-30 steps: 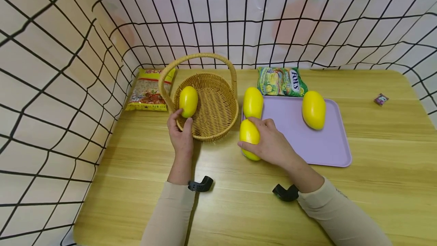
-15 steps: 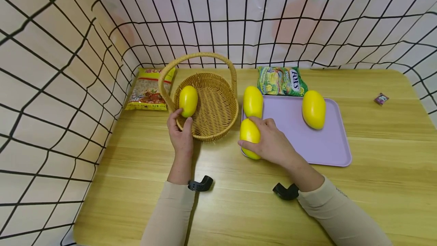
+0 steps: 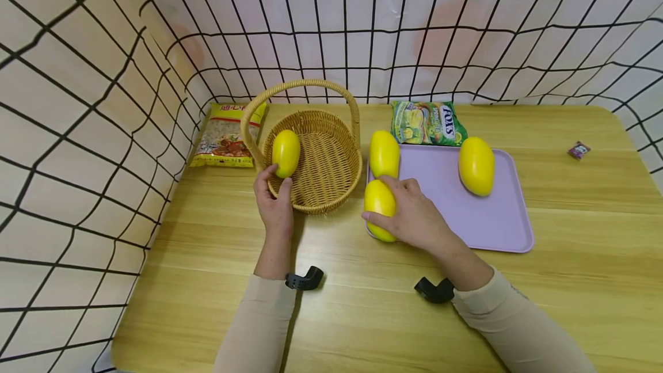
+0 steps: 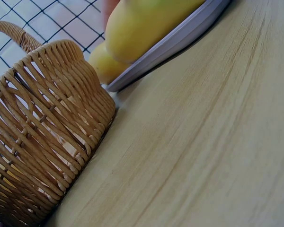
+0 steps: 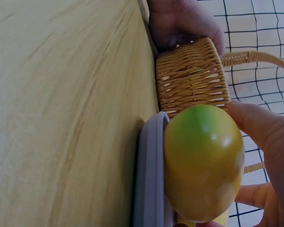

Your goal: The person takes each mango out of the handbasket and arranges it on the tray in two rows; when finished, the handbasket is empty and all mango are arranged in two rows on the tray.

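While our right hand (image 3: 414, 217) curled round a yellow mango (image 3: 380, 209) at the purple tray's (image 3: 492, 229) near-left corner, our left hand (image 3: 274, 203) gripped the wicker basket's (image 3: 331, 180) rim

We saw the held mango smooth and glossy, green-tinged at one end in the right wrist view

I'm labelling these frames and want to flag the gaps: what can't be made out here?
- Right hand covers part of the mango it grips, head view.
- Left hand: absent from the left wrist view.
- Small wrapper: too small to read, head view.
- Basket: cut by the left wrist frame edge.
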Available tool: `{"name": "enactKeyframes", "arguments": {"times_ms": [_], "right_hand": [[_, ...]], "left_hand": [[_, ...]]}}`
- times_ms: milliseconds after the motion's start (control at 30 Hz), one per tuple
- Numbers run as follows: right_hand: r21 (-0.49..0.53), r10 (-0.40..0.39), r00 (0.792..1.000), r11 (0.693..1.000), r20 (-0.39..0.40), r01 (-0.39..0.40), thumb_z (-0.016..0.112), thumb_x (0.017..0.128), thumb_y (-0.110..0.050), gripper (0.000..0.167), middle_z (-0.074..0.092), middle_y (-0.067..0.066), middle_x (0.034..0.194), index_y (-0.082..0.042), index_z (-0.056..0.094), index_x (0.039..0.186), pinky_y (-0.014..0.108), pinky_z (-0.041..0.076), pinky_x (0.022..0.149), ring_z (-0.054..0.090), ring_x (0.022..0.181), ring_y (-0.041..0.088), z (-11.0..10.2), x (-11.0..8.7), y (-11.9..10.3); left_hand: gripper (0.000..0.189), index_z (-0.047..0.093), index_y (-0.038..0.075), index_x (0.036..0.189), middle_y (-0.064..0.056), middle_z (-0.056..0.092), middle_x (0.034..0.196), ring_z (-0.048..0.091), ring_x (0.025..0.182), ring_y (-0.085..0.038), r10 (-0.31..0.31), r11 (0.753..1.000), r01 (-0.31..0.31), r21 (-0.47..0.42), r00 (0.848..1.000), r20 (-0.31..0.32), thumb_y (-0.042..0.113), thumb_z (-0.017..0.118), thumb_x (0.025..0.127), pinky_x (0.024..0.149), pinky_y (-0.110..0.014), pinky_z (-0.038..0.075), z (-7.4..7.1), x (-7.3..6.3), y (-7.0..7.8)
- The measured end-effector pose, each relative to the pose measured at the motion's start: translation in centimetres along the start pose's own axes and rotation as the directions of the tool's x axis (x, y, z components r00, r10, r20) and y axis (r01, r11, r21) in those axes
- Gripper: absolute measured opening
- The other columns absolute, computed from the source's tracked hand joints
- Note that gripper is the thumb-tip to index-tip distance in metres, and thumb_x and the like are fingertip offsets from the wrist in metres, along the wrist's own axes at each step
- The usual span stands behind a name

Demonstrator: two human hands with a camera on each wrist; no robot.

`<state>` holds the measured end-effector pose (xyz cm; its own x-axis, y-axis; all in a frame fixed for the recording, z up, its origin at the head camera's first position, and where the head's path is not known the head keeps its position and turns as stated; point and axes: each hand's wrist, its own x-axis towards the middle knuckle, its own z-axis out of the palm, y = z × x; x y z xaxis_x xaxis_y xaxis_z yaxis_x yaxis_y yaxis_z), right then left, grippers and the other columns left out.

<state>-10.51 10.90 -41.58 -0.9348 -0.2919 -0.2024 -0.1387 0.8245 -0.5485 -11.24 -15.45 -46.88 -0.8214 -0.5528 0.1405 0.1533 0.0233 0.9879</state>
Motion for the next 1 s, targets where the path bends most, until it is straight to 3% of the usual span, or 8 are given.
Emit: {"name": "enactKeyframes", "arguments": {"times_ms": [100,333,500,667,833,1000], "right_hand": [[-0.006,-0.002,1.000,1.000,-0.017,0.002,0.068,0.085,-0.067,0.091,0.045,0.026,0.138,-0.019,0.037,0.157,0.049,0.053,0.081,0.059,0.102,0.036,-0.3,-0.1,-0.1],[0.026,-0.031,0.992,0.999,-0.122,0.034,0.071,0.085,-0.063,0.088,0.040,0.022,0.148,-0.022,0.040,0.156,0.058,0.046,0.099,0.047,0.127,0.039,-1.1,-0.9,-0.9],[0.018,-0.181,0.963,0.982,-0.200,0.188,0.077,0.086,-0.051,0.076,0.045,0.016,0.144,-0.021,0.050,0.149,0.052,0.051,0.094,0.046,0.126,0.035,-0.8,-2.0,-2.2],[-0.038,-0.291,0.938,0.957,-0.188,0.289,0.077,0.088,-0.046,0.066,0.046,0.012,0.146,-0.022,0.055,0.145,0.055,0.049,0.102,0.043,0.135,0.035,0.1,-3.1,-3.9],[-0.016,-0.309,0.933,0.950,-0.184,0.311,0.075,0.089,-0.045,0.064,0.051,0.010,0.143,-0.020,0.056,0.145,0.055,0.049,0.104,0.049,0.133,0.033,1.2,-3.3,-6.1],[0.076,-0.265,0.938,0.955,-0.224,0.288,0.074,0.091,-0.042,0.061,0.056,0.008,0.135,-0.019,0.056,0.145,0.049,0.051,0.100,0.055,0.123,0.028,2.3,-2.3,-8.3]], "left_hand": [[0.036,0.059,0.002,0.128,-0.010,0.046,0.140,0.039,0.141,-0.022,-0.002,1.000,0.002,-0.001,1.000,0.003,0.006,0.063,0.092,0.122,-0.040,0.024,0.0,0.0,0.0],[0.037,0.059,0.001,0.127,-0.012,0.046,0.140,0.039,0.141,-0.022,-0.005,1.000,0.005,0.001,1.000,0.001,0.006,0.063,0.091,0.122,-0.041,0.023,0.0,0.1,-0.2],[0.037,0.060,0.002,0.127,-0.012,0.047,0.141,0.039,0.141,-0.022,-0.009,1.000,0.009,0.001,1.000,-0.004,0.007,0.063,0.091,0.122,-0.041,0.023,0.0,0.1,-0.1],[0.037,0.060,0.003,0.128,-0.010,0.046,0.141,0.038,0.143,-0.021,-0.019,1.000,0.019,0.003,1.000,0.001,0.007,0.063,0.092,0.122,-0.040,0.024,0.0,0.0,0.0],[0.037,0.060,0.004,0.127,-0.011,0.046,0.142,0.039,0.142,-0.022,-0.018,1.000,0.018,0.015,1.000,-0.003,0.007,0.063,0.091,0.122,-0.041,0.025,-0.1,0.0,0.0],[0.038,0.060,0.003,0.128,-0.011,0.045,0.142,0.039,0.141,-0.021,-0.007,1.000,0.007,0.019,1.000,0.004,0.008,0.063,0.091,0.121,-0.041,0.026,-0.1,0.1,-0.1]]}}
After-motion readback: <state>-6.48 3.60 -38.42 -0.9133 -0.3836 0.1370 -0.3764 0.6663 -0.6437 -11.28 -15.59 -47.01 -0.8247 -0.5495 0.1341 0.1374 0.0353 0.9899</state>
